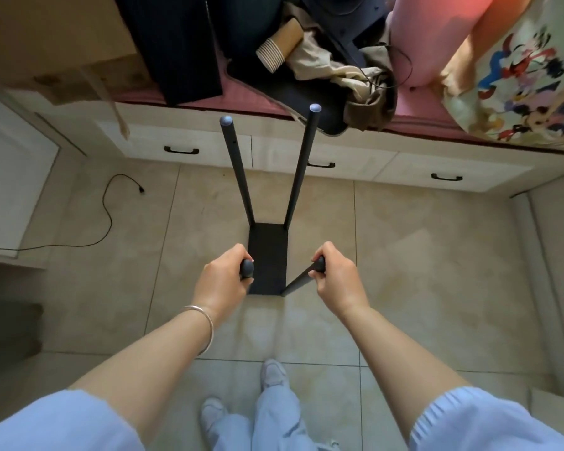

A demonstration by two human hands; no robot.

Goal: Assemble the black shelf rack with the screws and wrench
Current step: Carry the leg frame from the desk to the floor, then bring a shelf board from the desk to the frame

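Beige tiled floor [404, 255], black shelf rack [268, 255] standing, black cable [106, 219] lying

Soft daylight, edges bowed, slightly blurry

four rack poles [238, 170], one black shelf panel [267, 255], three drawer handles [181, 150]

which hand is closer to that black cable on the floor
Left. The left hand grips a near pole on the cable's side of the rack; the right hand grips the other near pole, across the black panel.
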